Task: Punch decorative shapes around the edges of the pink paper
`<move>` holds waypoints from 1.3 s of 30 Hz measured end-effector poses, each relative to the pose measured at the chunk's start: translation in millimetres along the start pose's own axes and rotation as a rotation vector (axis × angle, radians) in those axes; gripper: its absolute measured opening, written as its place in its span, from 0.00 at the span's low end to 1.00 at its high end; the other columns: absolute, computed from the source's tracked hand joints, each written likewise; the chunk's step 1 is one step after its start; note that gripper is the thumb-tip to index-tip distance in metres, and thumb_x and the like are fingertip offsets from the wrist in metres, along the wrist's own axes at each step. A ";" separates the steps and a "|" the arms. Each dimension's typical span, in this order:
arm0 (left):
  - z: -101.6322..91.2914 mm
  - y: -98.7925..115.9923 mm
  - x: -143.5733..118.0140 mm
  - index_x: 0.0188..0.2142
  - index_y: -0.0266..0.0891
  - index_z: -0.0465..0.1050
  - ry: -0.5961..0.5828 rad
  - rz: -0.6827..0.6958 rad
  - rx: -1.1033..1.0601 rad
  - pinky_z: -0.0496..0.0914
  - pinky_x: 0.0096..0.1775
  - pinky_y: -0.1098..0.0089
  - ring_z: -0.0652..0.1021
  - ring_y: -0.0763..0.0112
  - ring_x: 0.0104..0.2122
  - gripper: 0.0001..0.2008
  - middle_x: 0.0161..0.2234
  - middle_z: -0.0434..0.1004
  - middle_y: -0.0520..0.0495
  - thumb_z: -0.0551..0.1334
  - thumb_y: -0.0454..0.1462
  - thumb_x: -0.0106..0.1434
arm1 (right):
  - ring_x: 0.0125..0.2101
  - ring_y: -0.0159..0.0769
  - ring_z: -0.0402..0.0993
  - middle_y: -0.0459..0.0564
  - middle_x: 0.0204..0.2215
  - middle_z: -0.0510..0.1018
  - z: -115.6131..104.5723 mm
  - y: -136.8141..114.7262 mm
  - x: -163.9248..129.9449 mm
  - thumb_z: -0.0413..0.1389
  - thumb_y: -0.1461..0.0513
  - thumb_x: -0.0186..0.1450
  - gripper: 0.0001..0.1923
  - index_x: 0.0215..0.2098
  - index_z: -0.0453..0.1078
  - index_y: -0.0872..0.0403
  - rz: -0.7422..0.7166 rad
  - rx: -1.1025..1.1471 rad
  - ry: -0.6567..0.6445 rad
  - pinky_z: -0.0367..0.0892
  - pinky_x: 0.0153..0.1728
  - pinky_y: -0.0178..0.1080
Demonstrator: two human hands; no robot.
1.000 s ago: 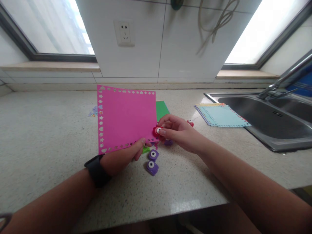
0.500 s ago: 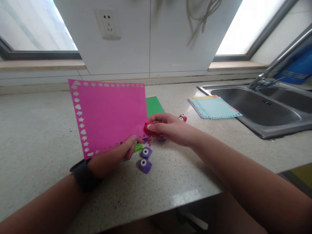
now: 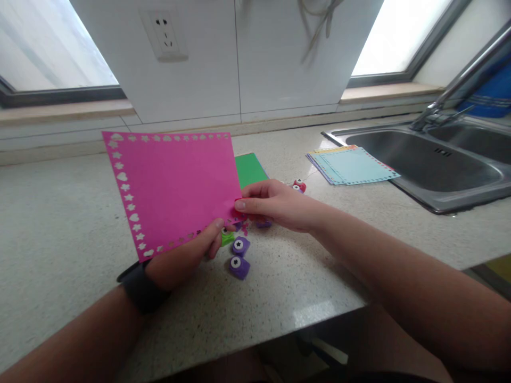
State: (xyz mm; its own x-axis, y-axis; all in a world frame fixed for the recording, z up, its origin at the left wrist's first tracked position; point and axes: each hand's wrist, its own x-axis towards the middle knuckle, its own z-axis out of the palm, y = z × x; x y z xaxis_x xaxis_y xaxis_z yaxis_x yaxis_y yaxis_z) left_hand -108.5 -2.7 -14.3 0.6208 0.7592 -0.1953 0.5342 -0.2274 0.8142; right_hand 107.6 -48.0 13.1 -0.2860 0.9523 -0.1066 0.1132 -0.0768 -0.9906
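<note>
My left hand (image 3: pixel 208 239) pinches the lower edge of a pink sheet of paper (image 3: pixel 179 186), holding it tilted up off the counter. Cut-out hearts, stars and flowers run along the sheet's top, left and bottom edges. At the sheet's lower right side, my right hand (image 3: pixel 275 205) is closed on a red craft punch (image 3: pixel 238 206), its thumb over the button; the fingers hide most of it. Under my left fingertips sits a green craft punch (image 3: pixel 227 235). Two purple craft punches, one star-marked (image 3: pixel 240 246) and one flower-marked (image 3: pixel 239 267), lie nearer me.
Behind the pink sheet lies green paper (image 3: pixel 251 169). A red punch (image 3: pixel 300 185) and pink paper scraps (image 3: pixel 245 229) are on the counter. A stack of punched sheets (image 3: pixel 351 166) overlaps the rim of the steel sink (image 3: pixel 431 205) at right.
My right thumb has shifted left and now covers the red punch's white button. The camera view has moved slightly; both hands keep their hold on sheet and punch.
</note>
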 end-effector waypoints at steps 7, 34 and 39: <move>-0.6 -3.0 -1.0 0.17 0.42 0.59 0.007 0.010 0.003 0.61 0.42 0.64 0.67 0.71 0.22 0.28 0.17 0.62 0.56 0.48 0.54 0.68 | 0.22 0.26 0.60 0.44 0.24 0.70 -1.9 6.4 2.0 0.64 0.48 0.62 0.20 0.33 0.73 0.58 -0.025 0.018 0.001 0.53 0.21 0.33; -1.0 -2.0 0.5 0.16 0.42 0.59 0.014 0.041 0.049 0.61 0.45 0.63 0.68 0.70 0.24 0.28 0.17 0.61 0.55 0.46 0.53 0.69 | 0.22 0.27 0.60 0.47 0.27 0.73 -3.1 7.4 2.1 0.61 0.47 0.65 0.22 0.35 0.74 0.59 -0.019 -0.059 -0.006 0.53 0.21 0.34; -1.6 -1.3 -0.5 0.17 0.42 0.59 0.001 0.032 0.039 0.62 0.45 0.64 0.68 0.70 0.24 0.28 0.17 0.61 0.55 0.46 0.53 0.69 | 0.22 0.27 0.59 0.47 0.26 0.72 -2.9 8.0 2.3 0.61 0.47 0.65 0.21 0.35 0.74 0.58 -0.034 -0.065 -0.011 0.52 0.20 0.34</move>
State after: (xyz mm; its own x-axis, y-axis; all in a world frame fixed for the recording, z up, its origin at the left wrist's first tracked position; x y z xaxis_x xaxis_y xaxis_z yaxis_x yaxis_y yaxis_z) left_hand -110.4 -1.9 -14.3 0.6374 0.7517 -0.1695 0.5364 -0.2749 0.7979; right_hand 110.6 -45.5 5.3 -0.3010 0.9507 -0.0741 0.1649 -0.0246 -0.9860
